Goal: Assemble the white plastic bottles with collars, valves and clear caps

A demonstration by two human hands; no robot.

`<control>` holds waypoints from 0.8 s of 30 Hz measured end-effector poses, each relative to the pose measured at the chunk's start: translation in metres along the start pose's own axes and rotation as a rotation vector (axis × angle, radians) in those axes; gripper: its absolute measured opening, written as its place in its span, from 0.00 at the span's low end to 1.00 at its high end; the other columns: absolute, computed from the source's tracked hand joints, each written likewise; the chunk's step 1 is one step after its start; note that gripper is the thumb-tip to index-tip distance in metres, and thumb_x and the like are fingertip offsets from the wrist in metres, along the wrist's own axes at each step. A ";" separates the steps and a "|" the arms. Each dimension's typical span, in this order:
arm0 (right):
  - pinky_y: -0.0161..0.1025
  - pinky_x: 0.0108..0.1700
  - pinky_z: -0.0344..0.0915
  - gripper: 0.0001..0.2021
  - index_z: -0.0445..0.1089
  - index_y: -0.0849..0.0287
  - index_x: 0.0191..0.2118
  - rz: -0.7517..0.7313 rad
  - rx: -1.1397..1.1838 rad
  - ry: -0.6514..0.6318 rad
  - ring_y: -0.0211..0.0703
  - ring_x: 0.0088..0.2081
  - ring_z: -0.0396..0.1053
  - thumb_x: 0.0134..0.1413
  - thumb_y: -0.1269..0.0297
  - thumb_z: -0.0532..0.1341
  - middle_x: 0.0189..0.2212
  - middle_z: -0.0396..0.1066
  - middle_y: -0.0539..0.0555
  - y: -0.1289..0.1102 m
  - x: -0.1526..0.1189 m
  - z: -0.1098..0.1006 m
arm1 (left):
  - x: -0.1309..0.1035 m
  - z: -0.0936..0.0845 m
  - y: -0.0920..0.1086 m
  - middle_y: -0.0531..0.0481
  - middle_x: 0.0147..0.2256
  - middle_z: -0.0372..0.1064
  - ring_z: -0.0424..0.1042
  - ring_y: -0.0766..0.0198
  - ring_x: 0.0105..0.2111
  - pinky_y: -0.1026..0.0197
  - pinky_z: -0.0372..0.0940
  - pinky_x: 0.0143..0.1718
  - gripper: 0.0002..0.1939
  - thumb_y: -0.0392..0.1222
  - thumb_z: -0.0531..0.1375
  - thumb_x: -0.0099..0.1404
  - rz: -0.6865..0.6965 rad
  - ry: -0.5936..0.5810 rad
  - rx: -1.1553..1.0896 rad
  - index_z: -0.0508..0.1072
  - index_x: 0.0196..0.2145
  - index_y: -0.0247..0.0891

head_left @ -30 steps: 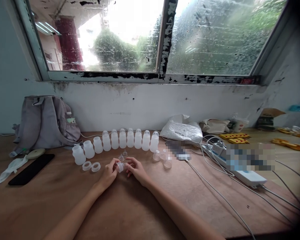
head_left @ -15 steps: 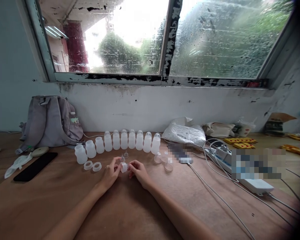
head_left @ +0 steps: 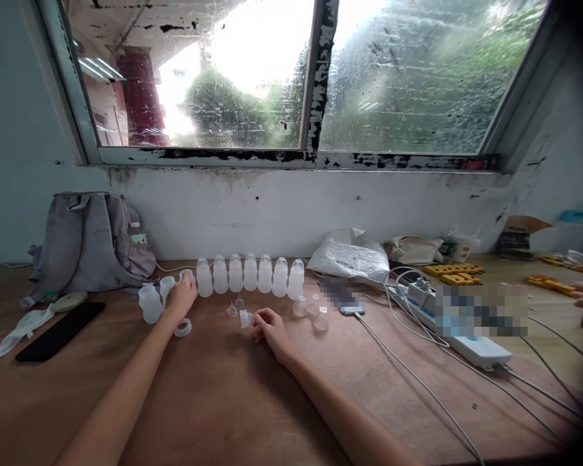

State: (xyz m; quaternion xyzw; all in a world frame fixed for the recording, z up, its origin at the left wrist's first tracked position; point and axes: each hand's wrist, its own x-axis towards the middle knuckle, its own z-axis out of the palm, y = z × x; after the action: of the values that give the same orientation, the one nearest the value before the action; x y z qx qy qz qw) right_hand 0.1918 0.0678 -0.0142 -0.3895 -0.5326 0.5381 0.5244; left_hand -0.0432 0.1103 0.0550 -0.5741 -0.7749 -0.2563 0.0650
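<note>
Near mid-frame my right hand (head_left: 272,330) pinches a ribbed bottle collar (head_left: 243,318) by its clear teat (head_left: 251,317), probably light, soft-tipped and best held round its stiff rim, while my left hand (head_left: 179,298) curls at an uncapped baby bottle (head_left: 186,273) left of centre, grip unclear.

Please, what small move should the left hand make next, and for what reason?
Probably the left hand should grasp the bottle at its fingers and bring it toward the ridged ring. The right hand holds that ring, this bottle shows no domed cover, and the seven bottles to its right all have one.
</note>
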 end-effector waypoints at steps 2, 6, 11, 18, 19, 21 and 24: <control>0.31 0.16 0.59 0.11 0.61 0.59 0.27 0.002 0.012 0.004 0.31 0.16 0.58 0.43 0.56 0.59 0.20 0.63 0.47 0.000 0.000 0.000 | -0.006 -0.002 0.001 0.41 0.30 0.69 0.70 0.52 0.32 0.57 0.61 0.32 0.15 0.41 0.48 0.62 0.023 0.017 0.001 0.66 0.43 0.35; 0.31 0.16 0.58 0.11 0.62 0.59 0.27 -0.011 0.018 0.012 0.31 0.16 0.58 0.43 0.56 0.59 0.20 0.63 0.47 -0.002 0.000 -0.001 | -0.034 -0.012 0.013 0.44 0.36 0.64 0.67 0.55 0.37 0.58 0.61 0.35 0.13 0.46 0.49 0.61 0.139 0.229 -0.077 0.70 0.34 0.39; 0.31 0.17 0.58 0.11 0.63 0.59 0.29 -0.014 0.018 0.045 0.31 0.16 0.59 0.42 0.57 0.59 0.22 0.64 0.47 -0.009 0.001 -0.005 | -0.080 -0.012 0.041 0.45 0.40 0.57 0.62 0.58 0.43 0.57 0.58 0.45 0.10 0.45 0.53 0.60 0.357 0.484 -0.476 0.69 0.31 0.37; 0.33 0.22 0.62 0.12 0.65 0.60 0.30 -0.061 0.057 0.134 0.34 0.21 0.62 0.40 0.57 0.61 0.23 0.65 0.49 -0.011 0.004 -0.013 | -0.113 0.021 0.048 0.45 0.46 0.57 0.63 0.60 0.45 0.57 0.59 0.46 0.08 0.44 0.50 0.62 0.446 0.105 -0.778 0.64 0.37 0.39; 0.33 0.22 0.62 0.12 0.65 0.60 0.30 -0.062 0.060 0.136 0.34 0.21 0.62 0.40 0.57 0.61 0.23 0.65 0.49 -0.010 0.004 -0.013 | -0.116 0.025 0.047 0.45 0.47 0.58 0.64 0.60 0.44 0.57 0.60 0.45 0.11 0.45 0.51 0.61 0.445 0.048 -0.833 0.62 0.41 0.40; 0.34 0.22 0.63 0.12 0.66 0.60 0.30 -0.075 0.055 0.146 0.35 0.22 0.63 0.39 0.57 0.61 0.23 0.65 0.50 -0.009 0.004 -0.012 | -0.119 0.031 0.047 0.44 0.46 0.61 0.66 0.60 0.42 0.57 0.62 0.43 0.23 0.46 0.56 0.57 0.440 -0.088 -0.938 0.55 0.48 0.40; 0.34 0.23 0.63 0.12 0.66 0.61 0.29 -0.123 0.016 0.169 0.36 0.24 0.63 0.40 0.57 0.61 0.24 0.65 0.51 -0.008 0.004 -0.013 | -0.122 0.037 0.049 0.44 0.43 0.65 0.68 0.60 0.40 0.58 0.64 0.40 0.36 0.44 0.61 0.53 0.412 -0.209 -1.034 0.45 0.54 0.40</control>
State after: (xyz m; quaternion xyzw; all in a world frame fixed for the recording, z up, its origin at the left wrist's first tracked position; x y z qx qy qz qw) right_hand 0.2049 0.0734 -0.0076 -0.3958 -0.5050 0.4744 0.6026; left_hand 0.0498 0.0334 -0.0088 -0.6930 -0.4226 -0.5264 -0.2530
